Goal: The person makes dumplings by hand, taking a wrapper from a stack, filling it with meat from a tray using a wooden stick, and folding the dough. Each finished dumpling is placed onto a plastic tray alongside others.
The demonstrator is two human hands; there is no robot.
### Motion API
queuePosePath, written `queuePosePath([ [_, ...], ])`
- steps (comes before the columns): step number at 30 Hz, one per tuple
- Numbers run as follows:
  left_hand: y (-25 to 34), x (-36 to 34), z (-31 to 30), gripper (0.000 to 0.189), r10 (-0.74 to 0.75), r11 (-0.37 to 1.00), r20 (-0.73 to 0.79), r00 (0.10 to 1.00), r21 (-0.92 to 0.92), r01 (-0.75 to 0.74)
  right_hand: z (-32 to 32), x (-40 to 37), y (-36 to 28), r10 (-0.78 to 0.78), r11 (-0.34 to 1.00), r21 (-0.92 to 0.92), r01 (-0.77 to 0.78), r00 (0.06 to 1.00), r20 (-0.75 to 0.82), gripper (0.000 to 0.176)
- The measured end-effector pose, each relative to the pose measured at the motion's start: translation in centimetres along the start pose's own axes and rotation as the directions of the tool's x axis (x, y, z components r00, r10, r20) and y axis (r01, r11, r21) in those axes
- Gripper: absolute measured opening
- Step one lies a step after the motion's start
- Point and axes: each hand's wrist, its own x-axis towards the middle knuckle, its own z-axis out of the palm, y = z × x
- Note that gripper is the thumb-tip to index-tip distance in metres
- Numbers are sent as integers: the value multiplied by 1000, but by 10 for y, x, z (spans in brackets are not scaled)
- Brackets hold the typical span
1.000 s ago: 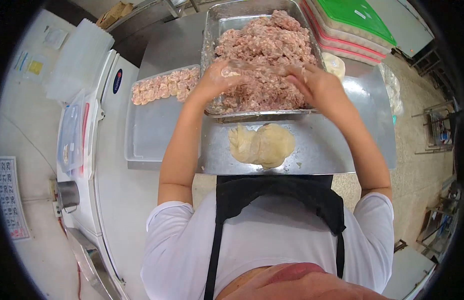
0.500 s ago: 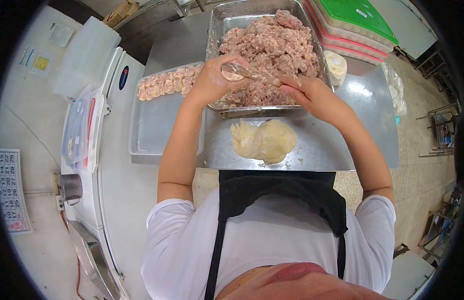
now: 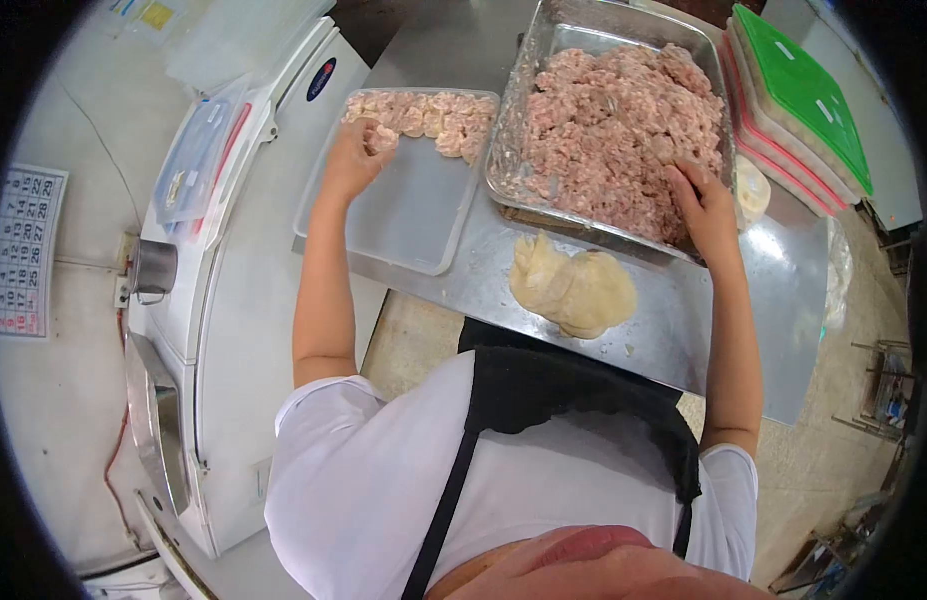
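Note:
My left hand (image 3: 351, 165) is closed on a meat-filled dumpling (image 3: 382, 139) at the left side of the clear plastic tray (image 3: 408, 250). Rows of similar dumplings (image 3: 423, 113) line the tray's far end. My right hand (image 3: 707, 210) is at the right side of a metal pan (image 3: 508, 150) heaped with ground meat (image 3: 618, 130). Its fingers are bent at the meat around the spatula's handle; the blade blends into the meat and is hard to make out. A pile of pale dough wrappers (image 3: 578, 290) lies on the steel table in front of the pan.
Stacked lidded boxes (image 3: 803, 100), the top one green-lidded, stand right of the pan. A round pale item (image 3: 752, 190) sits beside them. The steel table's (image 3: 453, 290) near edge runs by my apron. A white freezer (image 3: 273, 240) adjoins at left.
My left hand has gone from above the pan to the tray with the dumpling. My right hand has drawn away from it, down to the meat's right side. The view has turned.

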Motion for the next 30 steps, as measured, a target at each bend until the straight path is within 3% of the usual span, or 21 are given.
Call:
queuePosePath([
  [1,3,0,4,65,-78,997,28,997,-19,79,-1,0,5,-26,999,-33,26,1000,3,29],
  [4,23,0,22,74,-118,989,57,991,-82,122,-2,-3,3,-49,998,-39,50,999,9,29],
  [8,31,5,51,88,-126,972,170,977,-178,156,-1,-2,-6,83,995,-55,-85,996,-38,29],
  [10,22,8,69,91,48,995,26,999,-91,-46,1,-2,-5,136,985,-105,-138,990,-25,31],
  [12,16,13,74,92,23,999,64,998,-40,-20,4,-1,5,6,980,-198,8,998,69,38],
  [13,22,16,71,94,-1,1000,96,995,19,-1,-1,4,2,21,978,-210,-6,998,67,38],
  [14,26,16,66,94,6,1000,109,994,6,-7,-10,14,-4,-45,919,-372,131,972,230,40],
  [15,36,12,53,87,-21,1000,190,981,2,21,-19,23,-12,-77,822,-493,284,914,399,43],
  [16,46,8,42,82,-46,999,269,962,3,47,-28,30,-23,-64,820,-502,275,915,397,43],
  [17,56,2,35,82,-39,999,275,961,-5,42,-35,39,-35,-63,733,-597,326,906,418,41],
  [19,74,-18,22,53,247,965,101,964,62,-254,-26,40,-55,-58,563,-724,399,893,447,31],
  [20,95,-27,13,42,279,959,155,948,-100,-266,-14,31,-55,-47,561,-729,393,894,446,31],
  [22,129,-54,15,25,391,882,262,882,-381,-278,7,8,-50,-169,527,-634,567,800,575,24],
  [23,141,-68,21,21,464,824,311,829,-495,-276,3,0,-59,-162,525,-640,561,804,572,24],
  [25,153,-94,45,17,577,788,383,722,-496,-366,-13,-8,-82,-201,504,-578,642,738,644,20],
  [26,155,-104,55,17,580,785,384,719,-499,-367,-22,-1,-89,-196,504,-581,639,740,643,20],
  [28,158,-119,74,18,638,738,360,681,-539,-407,-38,20,-98,25,417,-735,535,801,598,17],
  [29,161,-124,81,18,640,735,358,679,-541,-408,-41,27,-102,-27,397,-736,548,809,587,19],
  [30,163,-128,88,18,646,721,262,716,-517,-461,-35,33,-91,-23,397,-738,546,810,586,19],
])
